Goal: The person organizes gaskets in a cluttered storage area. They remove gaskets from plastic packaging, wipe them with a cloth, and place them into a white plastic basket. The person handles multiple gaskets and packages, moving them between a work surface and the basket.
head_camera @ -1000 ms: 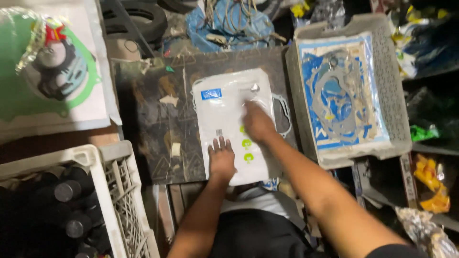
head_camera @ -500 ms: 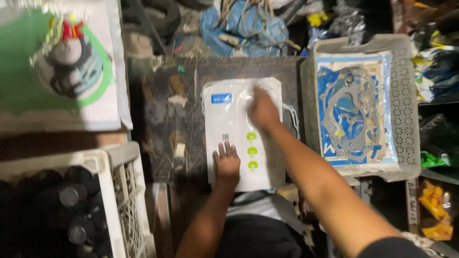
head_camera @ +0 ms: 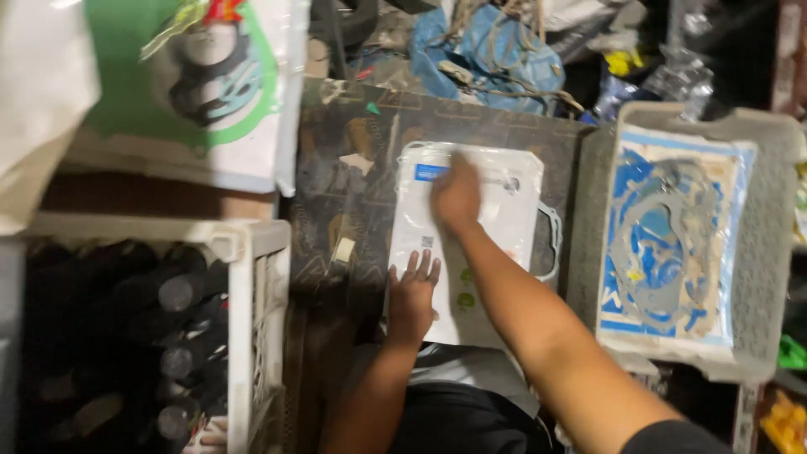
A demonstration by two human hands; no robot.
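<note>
Left hand (head_camera: 412, 296) flat, fingers spread, pinning white packet (head_camera: 466, 244) near edge; right hand (head_camera: 456, 195) blurred on top, grip unclear; packet overhangs board (head_camera: 353, 168), could slide off

The white packet (head_camera: 471, 244) looks like glossy plastic film, smooth and catching the light. The board (head_camera: 353, 168) under it is dark, worn and matt, with a scuffed, patchy face. The grey tray (head_camera: 761, 252) is matt perforated plastic; the white crate (head_camera: 252, 319) is ribbed plastic. The blue bag (head_camera: 504, 50) is crumpled, thin plastic.
</note>
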